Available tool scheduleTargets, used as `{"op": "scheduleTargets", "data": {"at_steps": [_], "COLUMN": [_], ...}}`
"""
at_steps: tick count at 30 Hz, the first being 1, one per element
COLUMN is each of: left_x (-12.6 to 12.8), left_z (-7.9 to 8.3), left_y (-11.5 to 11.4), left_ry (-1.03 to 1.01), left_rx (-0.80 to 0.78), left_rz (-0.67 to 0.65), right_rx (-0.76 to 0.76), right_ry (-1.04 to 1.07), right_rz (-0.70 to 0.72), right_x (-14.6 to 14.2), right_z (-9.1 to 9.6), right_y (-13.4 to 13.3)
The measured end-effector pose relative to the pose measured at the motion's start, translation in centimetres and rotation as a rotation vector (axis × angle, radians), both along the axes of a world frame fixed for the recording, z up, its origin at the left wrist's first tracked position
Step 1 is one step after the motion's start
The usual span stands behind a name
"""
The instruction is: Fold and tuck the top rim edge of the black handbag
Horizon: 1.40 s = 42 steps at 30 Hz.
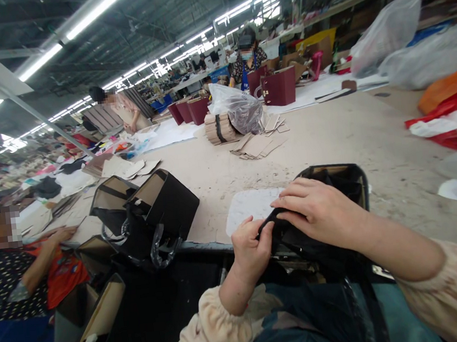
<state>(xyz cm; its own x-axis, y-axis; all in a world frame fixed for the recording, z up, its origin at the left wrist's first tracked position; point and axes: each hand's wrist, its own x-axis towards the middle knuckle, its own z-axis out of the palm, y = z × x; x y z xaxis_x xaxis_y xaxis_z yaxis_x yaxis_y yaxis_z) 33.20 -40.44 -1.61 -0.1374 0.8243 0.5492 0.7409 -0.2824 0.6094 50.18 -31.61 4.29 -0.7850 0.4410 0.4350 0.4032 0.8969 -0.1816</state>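
A black handbag [338, 181] stands open at the table's near edge in front of me. My left hand [251, 250] pinches the bag's near rim, its fingers closed on the black material. My right hand [318, 210] lies over the same rim, fingers curled down onto it. A white sheet [248, 207] lies on the table just beyond my left hand.
Several black bags [151, 212] lie piled at the left. A person in a dark dotted top sits at the far left. Cardboard pieces [256, 146], a clear plastic bag [238, 110] and maroon bags [279, 87] sit farther back. Red and orange plastic [451, 109] lies at right.
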Motion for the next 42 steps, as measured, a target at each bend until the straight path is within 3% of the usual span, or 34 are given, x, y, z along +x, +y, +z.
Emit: {"op": "scheduleTargets", "data": {"at_steps": [8, 15, 23, 30, 36, 42], "left_x": [0.3, 0.5, 0.5, 0.0, 0.0, 0.1], "left_z": [-0.1, -0.1, -0.1, 0.0, 0.1, 0.4], "left_y": [-0.2, -0.1, 0.0, 0.2, 0.3, 0.2], "left_ry": [0.037, 0.043, 0.045, 0.043, 0.038, 0.041], "left_rx": [0.04, 0.051, 0.04, 0.044, 0.014, 0.016], "left_rz": [0.004, -0.021, -0.03, 0.018, 0.008, 0.012], "right_rx": [-0.144, -0.192, -0.215, -0.19, -0.105, -0.098], "right_ry": [0.024, 0.026, 0.004, 0.135, 0.006, -0.076], "right_rz": [-0.174, -0.305, -0.29, -0.189, -0.078, -0.103], "right_x": [-2.9, -2.1, -2.2, 1.7, 2.9, 2.7], "right_z": [-0.5, -1.6, -1.4, 0.0, 0.2, -0.5], "right_y": [-1.0, 0.1, -0.5, 2.0, 2.0, 2.8]}}
